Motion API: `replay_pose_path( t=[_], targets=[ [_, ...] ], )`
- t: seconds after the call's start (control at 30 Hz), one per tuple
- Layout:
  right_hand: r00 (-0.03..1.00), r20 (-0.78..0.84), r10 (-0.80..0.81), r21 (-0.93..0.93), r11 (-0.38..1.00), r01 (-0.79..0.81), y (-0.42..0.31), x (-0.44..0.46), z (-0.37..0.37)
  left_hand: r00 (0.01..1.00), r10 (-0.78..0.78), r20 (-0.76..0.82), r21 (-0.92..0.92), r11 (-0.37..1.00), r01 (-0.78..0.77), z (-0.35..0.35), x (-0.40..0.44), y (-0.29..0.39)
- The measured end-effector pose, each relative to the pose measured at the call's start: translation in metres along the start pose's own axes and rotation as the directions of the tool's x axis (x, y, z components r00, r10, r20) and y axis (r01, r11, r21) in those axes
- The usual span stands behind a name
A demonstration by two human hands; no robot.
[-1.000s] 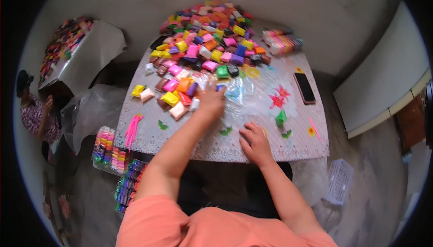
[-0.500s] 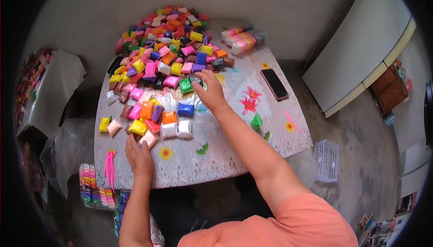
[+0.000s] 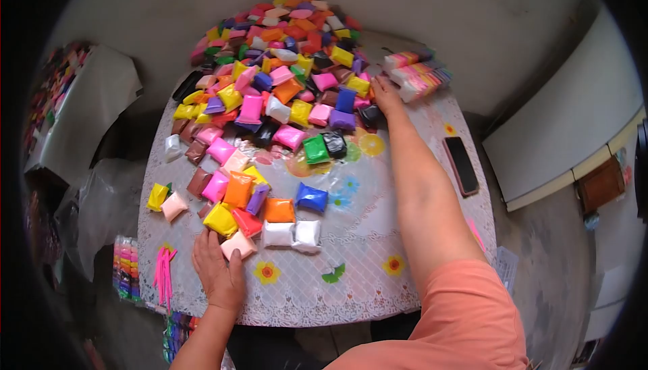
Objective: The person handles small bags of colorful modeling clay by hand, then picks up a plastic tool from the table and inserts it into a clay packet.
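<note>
My left hand [image 3: 219, 269] rests at the near edge of a small group of soft, shiny packets, fingers apart. Its thumb touches a peach packet [image 3: 237, 244], and its fingertips are beside a yellow packet [image 3: 220, 219]. My right hand [image 3: 387, 95] is at the right edge of the big packet pile [image 3: 290, 53], fingers bent; what they close on, if anything, is hidden. A black packet [image 3: 370, 115] lies just below it. A green packet [image 3: 316, 149] and a black-and-silver packet [image 3: 335, 144] sit side by side. Near the left hand are white [image 3: 278, 234], orange [image 3: 279, 210] and blue packets [image 3: 312, 197].
Bundled packets in clear wrap [image 3: 417, 73] lie at the back right. A phone [image 3: 461, 165] is by the table's right edge. Pink strips [image 3: 163, 275] lie at the front left. A flowered cloth [image 3: 364, 262] covers the table; a white fridge [image 3: 567, 127] stands at right.
My right hand has left the green and black-and-silver packets and moved away to the pile's right edge. My left hand stays by the peach packet. The view has shifted.
</note>
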State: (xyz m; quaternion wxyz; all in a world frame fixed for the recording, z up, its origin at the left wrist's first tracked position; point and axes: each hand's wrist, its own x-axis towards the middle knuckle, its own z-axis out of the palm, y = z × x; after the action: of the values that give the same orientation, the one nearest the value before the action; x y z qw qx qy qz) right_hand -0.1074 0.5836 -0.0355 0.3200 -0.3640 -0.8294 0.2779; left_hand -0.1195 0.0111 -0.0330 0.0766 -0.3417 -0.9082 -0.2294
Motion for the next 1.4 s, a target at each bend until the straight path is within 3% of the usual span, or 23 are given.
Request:
replay_pose_path(
  t=[0.03, 0.2, 0.3, 0.5, 0.63, 0.67, 0.77, 0.8, 0.83, 0.87, 0.9, 0.97, 1.0, 1.03, 1.17, 1.3, 1.4],
  targets=[
    [0.998, 0.044, -0.048, -0.038, 0.998, 0.05, -0.006, 0.005, 0.01, 1.0, -0.006, 0.001, -0.004, 1.0, 0.006, -0.002, -0.001, -0.001],
    [0.985, 0.132, -0.113, 0.366, 0.929, 0.058, -0.033, -0.004, 0.04, 1.0, -0.019, 0.019, -0.001, 1.0, 0.019, -0.004, -0.001, 0.0],
    [0.958, 0.219, -0.187, 0.413, 0.907, 0.083, -0.042, -0.028, 0.038, 0.999, -0.037, 0.019, -0.013, 0.999, 0.038, -0.005, -0.001, 0.002],
    [0.928, 0.203, -0.314, 0.308, 0.92, 0.244, -0.094, -0.099, 0.038, 0.999, -0.048, -0.024, -0.031, 0.998, 0.048, -0.001, -0.002, 0.001],
    [0.953, 0.118, -0.281, 0.424, 0.881, 0.207, -0.108, -0.133, 0.058, 0.996, -0.071, -0.053, -0.055, 0.996, 0.068, -0.003, -0.003, 0.001],
    [0.958, 0.105, -0.266, 0.348, 0.913, 0.215, -0.12, -0.138, 0.049, 0.996, -0.076, -0.052, -0.064, 0.995, 0.073, -0.004, -0.002, 0.001],
    [0.771, -0.187, -0.608, 0.036, 0.781, 0.624, -0.192, -0.146, 0.038, 0.996, -0.074, -0.04, -0.075, 0.995, 0.071, -0.004, -0.002, -0.001],
    [0.761, -0.174, -0.625, 0.173, 0.741, 0.649, -0.217, -0.145, 0.046, 0.997, -0.076, -0.03, -0.075, 0.994, 0.074, -0.005, -0.002, -0.001],
    [0.753, -0.077, -0.653, 0.264, 0.715, 0.647, -0.244, -0.143, 0.056, 0.997, -0.078, -0.021, -0.075, 0.994, 0.077, -0.007, -0.001, 0.0],
    [0.665, -0.106, -0.74, 0.279, 0.619, 0.734, -0.263, -0.136, 0.078, 0.996, -0.086, -0.016, -0.079, 0.993, 0.084, -0.01, -0.001, 0.001],
    [0.634, -0.011, -0.773, 0.388, 0.581, 0.715, -0.288, -0.135, 0.098, 0.996, -0.088, -0.021, -0.085, 0.993, 0.086, -0.011, -0.001, 0.001],
    [0.512, -0.004, -0.859, 0.32, 0.484, 0.814, -0.331, -0.14, 0.141, 0.996, -0.089, -0.026, -0.096, 0.992, 0.086, -0.01, -0.001, 0.0],
    [0.493, 0.281, -0.824, 0.33, 0.565, 0.756, -0.356, -0.143, 0.147, 0.996, -0.084, -0.04, -0.119, 0.99, 0.079, -0.011, -0.001, -0.001],
    [0.42, 0.341, -0.841, 0.273, 0.516, 0.812, -0.368, -0.138, 0.174, 0.995, -0.088, -0.038, -0.135, 0.987, 0.082, -0.012, -0.001, -0.001],
    [0.467, 0.559, -0.685, 0.047, 0.588, 0.807, -0.405, -0.137, 0.248, 0.993, -0.119, -0.021, -0.212, 0.971, 0.112, -0.014, 0.001, -0.003],
    [0.526, 0.735, -0.428, -0.157, 0.647, 0.746, -0.407, -0.13, 0.274, 0.993, -0.119, 0.023, -0.248, 0.961, 0.121, -0.018, 0.003, -0.005],
    [0.557, 0.697, -0.451, -0.188, 0.635, 0.75, -0.389, -0.125, 0.285, 0.992, -0.122, 0.024, -0.266, 0.956, 0.124, -0.022, 0.003, -0.003]
  ],
)
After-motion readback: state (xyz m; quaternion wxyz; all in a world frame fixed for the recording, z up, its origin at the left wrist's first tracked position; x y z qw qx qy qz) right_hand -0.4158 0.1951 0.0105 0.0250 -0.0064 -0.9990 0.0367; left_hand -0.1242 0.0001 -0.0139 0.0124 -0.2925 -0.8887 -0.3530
